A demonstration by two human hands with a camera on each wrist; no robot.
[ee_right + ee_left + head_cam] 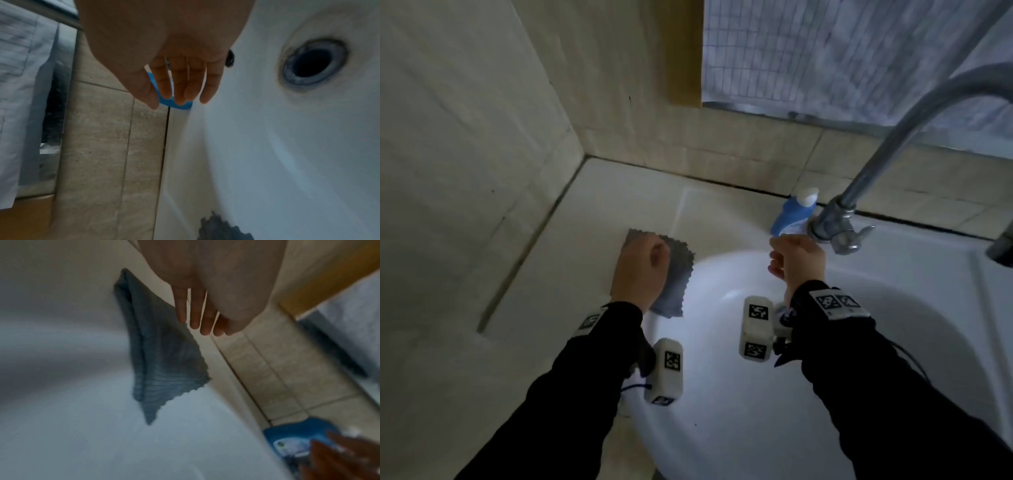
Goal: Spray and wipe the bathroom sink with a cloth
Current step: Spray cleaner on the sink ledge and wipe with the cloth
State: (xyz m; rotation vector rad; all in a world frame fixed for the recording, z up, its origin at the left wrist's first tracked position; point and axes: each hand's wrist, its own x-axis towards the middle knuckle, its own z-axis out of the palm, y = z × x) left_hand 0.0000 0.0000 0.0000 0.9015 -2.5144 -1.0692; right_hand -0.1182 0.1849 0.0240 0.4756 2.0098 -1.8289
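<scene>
Only the right wrist view shows the drain; both hands' fingers straight.

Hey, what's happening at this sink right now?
A person is cleaning a white bathroom sink. Their left hand lies flat, fingers straight, on a grey cloth on the sink's left rim. Their right hand is open and reaching for a blue bottle that stands at the back of the sink, beside the tap. Whether the fingers already touch the bottle is hard to tell. No water is running.
</scene>
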